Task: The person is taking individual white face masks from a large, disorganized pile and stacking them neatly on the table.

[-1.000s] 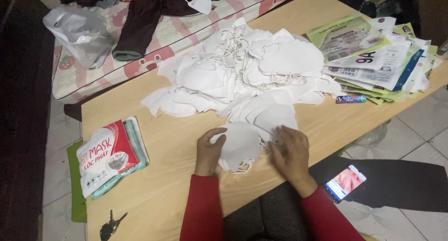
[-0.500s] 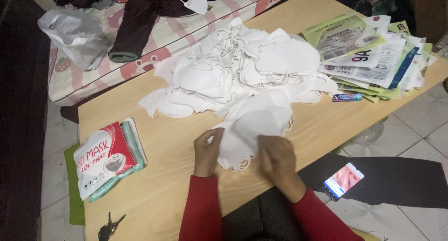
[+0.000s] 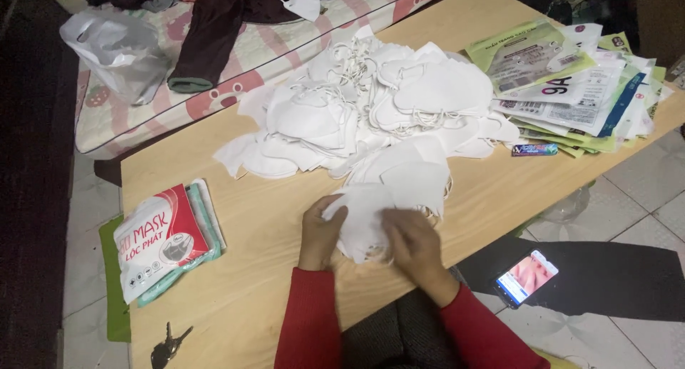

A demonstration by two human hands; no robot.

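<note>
Both hands — left hand (image 3: 321,230), right hand (image 3: 412,242) — pinch a soft white mask stack (image 3: 367,215), seemingly cupped fabric.

– Where does everything lie on the counter (image 3: 264,226)?
– The mask heap (image 3: 371,112) sits mid-counter; the packet stack (image 3: 168,240) lies at the left edge, the keys (image 3: 168,345) nearer than it; the wrapper pile (image 3: 578,91) lies right.
– And the hands?
– The left hand (image 3: 320,230) and right hand (image 3: 414,244) meet on one mask (image 3: 367,219) before the heap; the phone (image 3: 526,277) lies on the floor, right.

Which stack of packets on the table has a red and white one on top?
The small stack of packets near the table's left edge, left of the left hand. The big fanned pile of packets at the far right shows green, white and blue.
</note>
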